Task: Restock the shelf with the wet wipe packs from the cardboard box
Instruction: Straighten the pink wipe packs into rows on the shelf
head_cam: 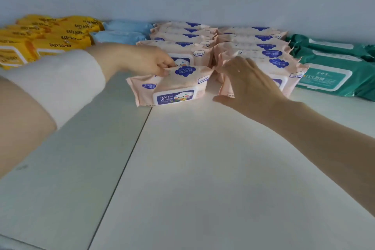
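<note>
Both arms reach forward; the left hand (146, 63) pinches the top edge of a pink plastic wet wipe pack (172, 87), the right hand (249, 85) lies palm-down, fingers straight, thumb out

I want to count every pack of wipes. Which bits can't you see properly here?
In the head view:
- cardboard box: not in the picture at all.
- yellow packs: cut off by the left edge.
- green packs: cut off by the right edge.
- right pink pack: label mostly covered by the right hand.
- back pink packs: only top edges show, behind the front pink pack that the left hand pinches.
</note>
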{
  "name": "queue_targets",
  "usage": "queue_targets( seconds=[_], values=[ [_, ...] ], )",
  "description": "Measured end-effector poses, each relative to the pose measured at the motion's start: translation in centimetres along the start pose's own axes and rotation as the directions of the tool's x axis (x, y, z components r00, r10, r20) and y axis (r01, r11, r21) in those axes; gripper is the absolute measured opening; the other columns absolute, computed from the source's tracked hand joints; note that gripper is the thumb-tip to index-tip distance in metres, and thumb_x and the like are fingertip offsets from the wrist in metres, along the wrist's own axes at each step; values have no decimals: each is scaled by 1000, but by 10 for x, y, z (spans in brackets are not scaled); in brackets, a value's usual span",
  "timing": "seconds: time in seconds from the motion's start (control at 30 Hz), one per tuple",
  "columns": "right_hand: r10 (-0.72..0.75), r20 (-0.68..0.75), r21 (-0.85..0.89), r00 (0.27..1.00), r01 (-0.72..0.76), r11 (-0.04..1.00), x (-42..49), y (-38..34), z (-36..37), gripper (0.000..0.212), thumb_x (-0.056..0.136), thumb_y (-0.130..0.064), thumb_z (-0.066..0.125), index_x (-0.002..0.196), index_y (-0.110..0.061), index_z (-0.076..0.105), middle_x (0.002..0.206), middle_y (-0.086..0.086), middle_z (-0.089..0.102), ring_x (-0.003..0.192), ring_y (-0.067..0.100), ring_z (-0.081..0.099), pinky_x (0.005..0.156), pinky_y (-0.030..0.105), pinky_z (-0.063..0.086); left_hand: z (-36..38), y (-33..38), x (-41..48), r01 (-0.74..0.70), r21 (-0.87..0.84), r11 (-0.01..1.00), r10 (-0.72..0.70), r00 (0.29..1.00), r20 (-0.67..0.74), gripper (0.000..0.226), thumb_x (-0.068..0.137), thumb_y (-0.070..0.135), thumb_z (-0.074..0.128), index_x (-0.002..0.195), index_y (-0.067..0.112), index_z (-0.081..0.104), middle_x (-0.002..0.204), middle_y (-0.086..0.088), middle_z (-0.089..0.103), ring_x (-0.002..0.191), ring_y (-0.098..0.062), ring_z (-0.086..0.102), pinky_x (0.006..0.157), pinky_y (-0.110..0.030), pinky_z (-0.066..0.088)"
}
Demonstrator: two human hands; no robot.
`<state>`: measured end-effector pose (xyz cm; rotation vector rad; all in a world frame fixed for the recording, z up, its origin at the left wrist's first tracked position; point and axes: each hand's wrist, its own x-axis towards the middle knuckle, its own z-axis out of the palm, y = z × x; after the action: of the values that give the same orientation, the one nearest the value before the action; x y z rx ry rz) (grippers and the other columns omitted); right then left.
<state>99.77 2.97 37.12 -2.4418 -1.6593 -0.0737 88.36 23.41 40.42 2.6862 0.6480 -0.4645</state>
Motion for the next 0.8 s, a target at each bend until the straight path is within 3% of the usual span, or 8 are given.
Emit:
queue_targets(
  seconds=[0.13,0.3,0.4,0.5,0.57,0.67,0.8],
  values=[
    [104,45,196,994,-111,974,27,-23,20,77,77,-40,70,140,-20,31,138,8,38,130,27,35,102,40,37,-4,-15,15,-63,-71,995,63,998,-6,38,96,14,48,133,13,49,136,1,53,111,-3,48,94,-16,33],
    [270,-77,361,960,-225,905,52,-28,42,79,71,-32,78,133,-12,33,131,8,44,124,27,38,98,35,35,6,-30,8,-171,-176,969,137,973,-188,49,86,26,63,132,22,47,124,13,51,113,-3,48,86,-8,36],
    [324,-120,376,938,-259,890,54,-32,50,84,71,-34,78,135,-7,30,130,8,43,126,27,34,101,33,32,13,-39,1,-178,5,984,174,952,-251,64,71,37,76,128,27,49,112,18,49,103,-5,48,85,-21,43],
    [410,-127,462,903,-312,830,55,-41,57,79,73,-34,77,134,-9,32,111,1,43,124,25,39,99,34,37,9,-48,10,-202,86,976,220,902,-371,45,78,33,72,119,24,56,114,8,58,102,-15,54,81,-31,44],
    [468,-130,532,874,-337,776,58,-47,65,79,74,-27,77,136,-12,30,114,2,49,118,23,47,93,33,40,7,-52,22,-207,164,965,258,864,-431,39,81,28,69,117,20,58,119,1,59,108,-21,54,82,-33,43],
    [581,-185,647,793,-347,679,66,-49,77,85,73,-21,78,138,-9,25,131,6,51,120,23,48,97,36,41,7,-55,32,-227,295,928,352,792,-499,50,76,25,74,121,13,57,121,-10,51,118,-25,41,93,-37,37],
    [686,-150,704,712,-410,579,69,-49,97,69,71,-26,79,124,-6,39,122,7,53,116,25,50,95,34,41,11,-62,38,-209,421,883,421,752,-507,69,64,24,82,125,7,53,122,-16,47,117,-31,39,101,-31,29]
  ],
)
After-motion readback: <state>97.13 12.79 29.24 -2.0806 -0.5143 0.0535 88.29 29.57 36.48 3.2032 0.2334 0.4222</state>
